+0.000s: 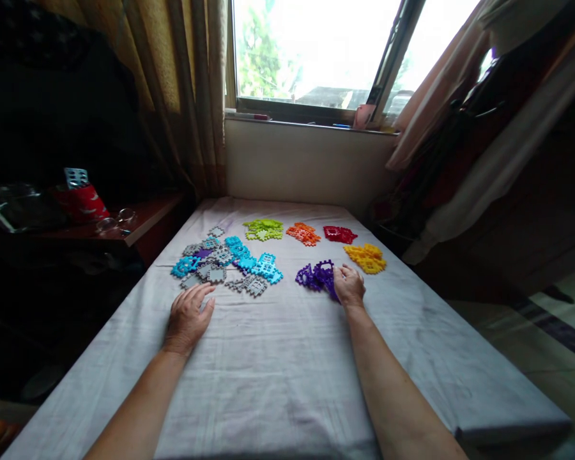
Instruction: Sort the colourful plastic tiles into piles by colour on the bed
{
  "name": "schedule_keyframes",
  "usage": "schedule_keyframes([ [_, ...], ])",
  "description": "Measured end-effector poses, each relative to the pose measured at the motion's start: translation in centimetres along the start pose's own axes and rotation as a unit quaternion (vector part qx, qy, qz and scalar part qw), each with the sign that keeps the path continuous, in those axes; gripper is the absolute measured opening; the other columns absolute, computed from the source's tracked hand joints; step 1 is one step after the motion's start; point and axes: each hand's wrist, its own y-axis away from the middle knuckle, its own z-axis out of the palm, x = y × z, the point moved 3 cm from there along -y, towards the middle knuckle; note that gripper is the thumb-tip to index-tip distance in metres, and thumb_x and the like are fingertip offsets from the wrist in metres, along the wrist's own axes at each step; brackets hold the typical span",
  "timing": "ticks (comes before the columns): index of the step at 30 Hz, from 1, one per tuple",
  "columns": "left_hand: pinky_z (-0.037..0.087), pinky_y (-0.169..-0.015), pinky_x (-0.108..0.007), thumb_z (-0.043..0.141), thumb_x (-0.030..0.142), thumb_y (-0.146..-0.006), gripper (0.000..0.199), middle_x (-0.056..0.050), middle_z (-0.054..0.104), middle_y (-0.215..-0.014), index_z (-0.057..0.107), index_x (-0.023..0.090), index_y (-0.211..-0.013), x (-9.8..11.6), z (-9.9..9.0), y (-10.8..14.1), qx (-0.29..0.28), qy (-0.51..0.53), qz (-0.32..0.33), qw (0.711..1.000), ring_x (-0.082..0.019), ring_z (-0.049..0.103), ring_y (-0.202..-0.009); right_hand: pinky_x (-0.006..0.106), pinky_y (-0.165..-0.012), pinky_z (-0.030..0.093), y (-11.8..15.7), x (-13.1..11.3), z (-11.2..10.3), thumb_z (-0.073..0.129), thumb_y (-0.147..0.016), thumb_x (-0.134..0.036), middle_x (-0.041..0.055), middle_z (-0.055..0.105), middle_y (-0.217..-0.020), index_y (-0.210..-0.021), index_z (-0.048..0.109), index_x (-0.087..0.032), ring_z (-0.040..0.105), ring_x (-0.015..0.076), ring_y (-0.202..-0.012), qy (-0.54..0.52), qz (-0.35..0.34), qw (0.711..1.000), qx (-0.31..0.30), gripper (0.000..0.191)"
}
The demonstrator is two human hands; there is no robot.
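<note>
My left hand (pixel 189 316) lies on the cloth with its fingers apart, just in front of a mixed heap of flat interlocking tiles with notched edges. Grey tiles (pixel 256 285), light blue tiles (pixel 267 265) and a few purple ones (pixel 202 254) overlap in that heap. On the right, the curled fingers of my right hand (pixel 349 285) grip the edge of a purple interlocking tile (pixel 324 271) at a small purple pile (pixel 306 277). My fingertips are partly hidden behind the hand.
Behind are piles of lime green (pixel 263 229), orange (pixel 303 234) and red tiles (pixel 339 234); yellow tiles (pixel 365 258) lie right of my right hand. A side table (pixel 146 223) with a red container (pixel 84 202) and glasses (pixel 117 222) stands left. Clothes (pixel 498 172) hang on the right.
</note>
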Motion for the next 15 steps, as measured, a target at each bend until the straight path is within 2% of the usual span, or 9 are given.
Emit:
schedule_keyframes([
  [5,0.048,-0.104,-0.048,0.048,0.036,-0.088,0.031,-0.009,0.073,-0.119,0.070,0.023,-0.107,0.0,0.0,0.0,0.002,-0.004,0.005,1.000,-0.029,0.064,-0.115,0.050,-0.103,0.042,0.4,0.1,-0.3,0.046,-0.091,-0.034,0.0132,0.062,-0.135,-0.112,0.076,-0.022,0.050,0.0306,-0.127,0.027,0.022,0.999,0.009,0.039],
  [8,0.047,-0.104,-0.047,0.048,0.035,-0.089,0.031,-0.008,0.073,-0.119,0.070,0.024,-0.107,0.0,0.1,0.0,0.001,0.002,0.005,1.000,-0.028,0.064,-0.115,0.049,-0.105,0.040,0.8,-1.2,-0.5,0.046,-0.092,-0.031,0.0127,0.061,-0.137,-0.116,0.074,-0.022,0.049,0.0297,-0.129,0.029,-0.009,0.999,0.010,0.038],
  [11,0.047,-0.105,-0.046,0.047,0.034,-0.089,0.031,-0.007,0.073,-0.118,0.070,0.025,-0.107,-0.1,0.1,0.1,-0.005,0.004,0.001,1.000,-0.027,0.065,-0.115,0.043,-0.105,0.041,1.7,-4.4,0.1,0.047,-0.092,-0.027,0.0094,0.067,-0.128,-0.109,0.076,-0.023,0.055,0.0251,-0.123,0.001,-0.125,0.991,-0.039,0.034],
  [15,0.047,-0.105,-0.048,0.049,0.034,-0.088,0.030,-0.007,0.073,-0.119,0.071,0.025,-0.107,-0.2,0.3,0.2,-0.021,0.001,-0.007,1.000,-0.028,0.064,-0.116,0.034,-0.102,0.044,4.5,-10.7,2.4,0.049,-0.094,-0.025,0.0058,0.073,-0.116,-0.106,0.076,-0.025,0.062,0.0198,-0.112,-0.010,-0.298,0.940,-0.164,0.029],
])
